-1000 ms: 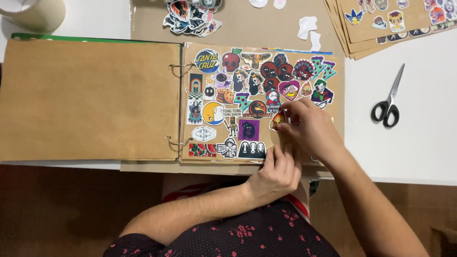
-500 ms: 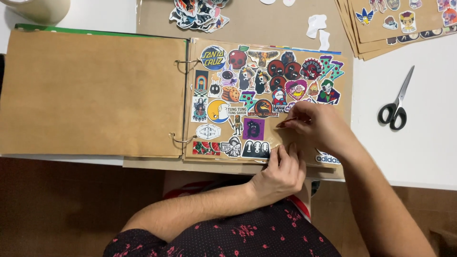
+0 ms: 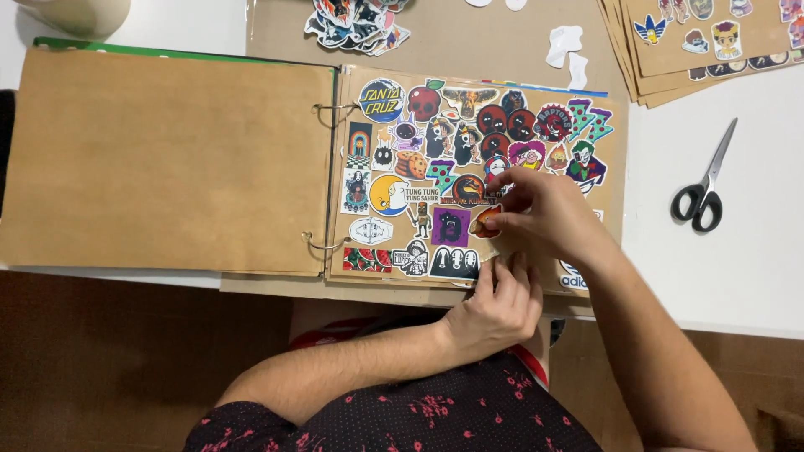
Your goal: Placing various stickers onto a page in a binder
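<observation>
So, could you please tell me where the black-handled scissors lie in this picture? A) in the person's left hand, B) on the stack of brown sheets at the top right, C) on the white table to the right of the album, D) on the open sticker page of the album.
C: the scissors lie closed on the white table, right of the album, away from both hands.

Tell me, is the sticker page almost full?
Nearly. Most of the brown album page is already covered in stickers. The right hand is pressing an orange sticker near the bottom, while the left hand steadies the page edge. Left: bare paper beside the hands, and a pile of loose stickers above the album.
</observation>
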